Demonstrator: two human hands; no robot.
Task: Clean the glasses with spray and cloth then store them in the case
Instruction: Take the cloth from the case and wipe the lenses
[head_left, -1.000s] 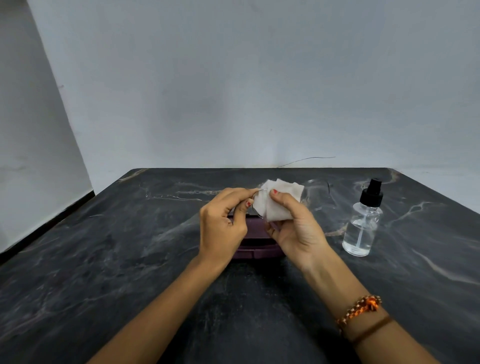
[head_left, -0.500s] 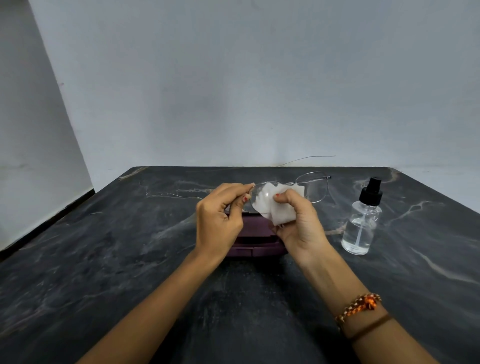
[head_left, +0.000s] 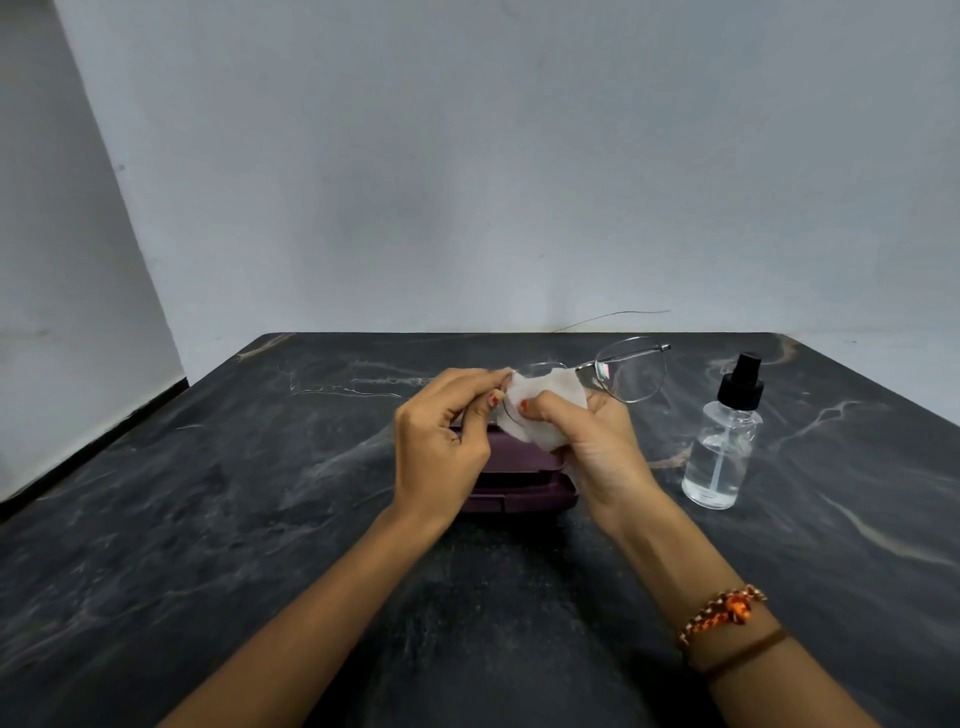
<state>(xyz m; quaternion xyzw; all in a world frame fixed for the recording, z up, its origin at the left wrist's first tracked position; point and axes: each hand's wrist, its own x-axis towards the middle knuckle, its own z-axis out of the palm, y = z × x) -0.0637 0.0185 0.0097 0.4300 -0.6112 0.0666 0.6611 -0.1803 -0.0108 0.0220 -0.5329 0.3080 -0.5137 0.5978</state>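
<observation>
Your left hand (head_left: 441, 441) pinches the glasses (head_left: 618, 374) at one lens rim. Your right hand (head_left: 597, 441) presses the cloth (head_left: 540, 410) around that lens, above the case (head_left: 519, 483). The spray (head_left: 719, 447) stands right.

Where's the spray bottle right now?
The spray bottle stands upright on the table, to the right of the right hand, apart from it.

1 head view, close, looks forward-down across the table (head_left: 208, 519), probably seated.
</observation>
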